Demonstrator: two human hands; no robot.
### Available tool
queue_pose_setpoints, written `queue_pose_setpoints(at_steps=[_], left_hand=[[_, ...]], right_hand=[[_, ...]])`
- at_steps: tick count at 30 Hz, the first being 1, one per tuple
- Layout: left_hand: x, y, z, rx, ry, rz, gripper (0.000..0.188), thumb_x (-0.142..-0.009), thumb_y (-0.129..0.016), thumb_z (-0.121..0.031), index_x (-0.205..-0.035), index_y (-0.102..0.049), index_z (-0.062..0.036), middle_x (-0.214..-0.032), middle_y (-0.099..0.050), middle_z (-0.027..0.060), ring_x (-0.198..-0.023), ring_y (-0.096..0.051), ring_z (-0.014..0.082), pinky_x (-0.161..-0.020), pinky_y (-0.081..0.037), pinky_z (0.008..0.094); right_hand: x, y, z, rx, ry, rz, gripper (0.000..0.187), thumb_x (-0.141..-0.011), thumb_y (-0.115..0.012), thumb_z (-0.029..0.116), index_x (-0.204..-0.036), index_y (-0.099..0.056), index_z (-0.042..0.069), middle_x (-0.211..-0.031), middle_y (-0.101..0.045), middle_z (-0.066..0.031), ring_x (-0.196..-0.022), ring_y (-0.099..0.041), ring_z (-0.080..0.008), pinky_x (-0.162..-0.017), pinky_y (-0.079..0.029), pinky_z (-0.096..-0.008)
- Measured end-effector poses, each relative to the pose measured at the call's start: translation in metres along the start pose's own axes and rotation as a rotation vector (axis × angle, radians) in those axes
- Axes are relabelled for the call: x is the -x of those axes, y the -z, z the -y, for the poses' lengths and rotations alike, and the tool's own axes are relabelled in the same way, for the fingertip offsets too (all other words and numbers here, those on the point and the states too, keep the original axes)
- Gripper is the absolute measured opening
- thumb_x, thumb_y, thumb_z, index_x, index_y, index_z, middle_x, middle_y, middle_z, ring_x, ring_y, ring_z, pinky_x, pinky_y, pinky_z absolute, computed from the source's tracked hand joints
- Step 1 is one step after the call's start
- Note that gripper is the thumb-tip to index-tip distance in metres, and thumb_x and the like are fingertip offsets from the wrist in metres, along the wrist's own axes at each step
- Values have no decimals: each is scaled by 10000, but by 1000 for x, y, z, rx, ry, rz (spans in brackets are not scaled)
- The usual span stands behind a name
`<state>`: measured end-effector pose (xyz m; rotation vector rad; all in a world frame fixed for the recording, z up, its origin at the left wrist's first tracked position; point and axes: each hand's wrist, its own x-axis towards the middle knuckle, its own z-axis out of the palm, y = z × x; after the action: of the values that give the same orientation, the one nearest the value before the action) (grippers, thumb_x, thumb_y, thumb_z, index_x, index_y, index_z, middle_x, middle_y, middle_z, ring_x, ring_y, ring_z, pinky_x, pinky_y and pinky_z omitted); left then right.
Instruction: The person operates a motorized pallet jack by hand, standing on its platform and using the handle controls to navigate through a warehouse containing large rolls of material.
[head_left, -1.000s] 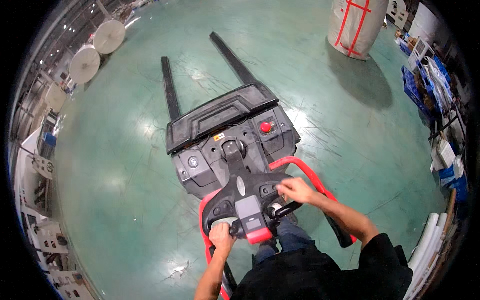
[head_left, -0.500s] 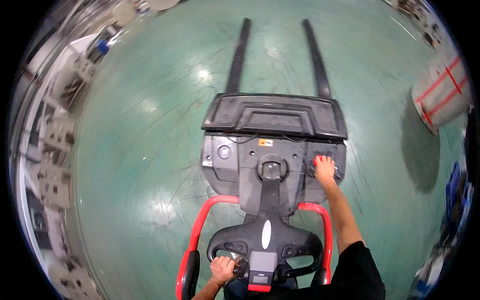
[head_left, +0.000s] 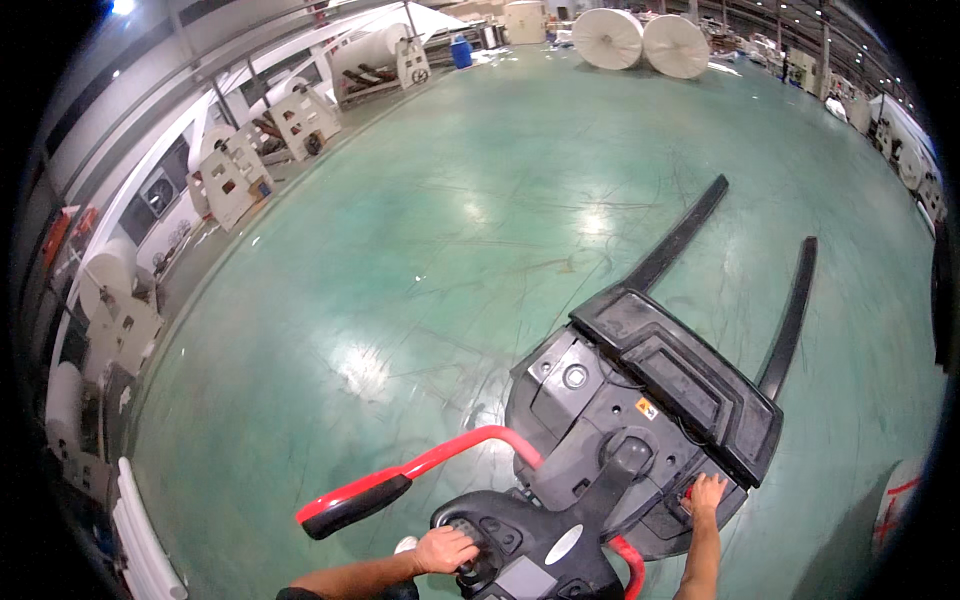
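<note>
One bare left hand (head_left: 445,550) is gripping the black control handle (head_left: 545,530), fingers curled round its left side. Having left that handle, the right hand (head_left: 708,492) is bending its fingers over the red button (head_left: 688,494), how tightly I cannot tell, so the left is holding on alone. With the view swinging left, the pallet truck (head_left: 585,425) is now sitting lower right, forks (head_left: 682,235) pointing up-right; white rolls (head_left: 607,40) are lying far beyond.

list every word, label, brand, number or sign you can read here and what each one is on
No words or numbers are readable.
Orange-and-white label on the grey truck body: too small to read.
Pale oval badge on the black tiller head: too blurred to read.
</note>
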<state>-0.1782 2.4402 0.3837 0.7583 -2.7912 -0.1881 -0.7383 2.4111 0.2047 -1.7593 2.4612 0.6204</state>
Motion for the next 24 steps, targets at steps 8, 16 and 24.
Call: queue_pose_setpoints(at_steps=[8, 16, 24], left_hand=[[-5, -3, 3, 42, -14, -85, 133, -641, -586, -219, -760, -565, -162, -699, -496, -35, -631, -535, 125, -546, -399, 260], [-2, -6, 0, 117, -25, -134, 242, -655, -603, -216, -884, -578, -142, -775, -542, -15, -737, -564, 144, -632, -423, 269], [-4, -29, 14, 221, -92, -197, 393, -580, -672, -214, -935, -547, -99, -833, -558, 40, -809, -563, 214, -690, -443, 328]], right_hand=[[71, 100, 35, -478, 9, -290, 506, -671, -734, 308, -1031, -516, 26, -1064, -524, -175, -1073, -461, -325, -929, -348, -453], [332, 210, 123, -1020, 495, 3, 223, -838, -601, 169, -1000, -583, 17, -887, -574, -232, -866, -535, -426, -723, -437, -452], [366, 175, 156, -797, 175, 206, 449, -891, -519, 381, -1145, -546, 11, -1079, -572, -247, -1019, -529, -418, -864, -417, -473]])
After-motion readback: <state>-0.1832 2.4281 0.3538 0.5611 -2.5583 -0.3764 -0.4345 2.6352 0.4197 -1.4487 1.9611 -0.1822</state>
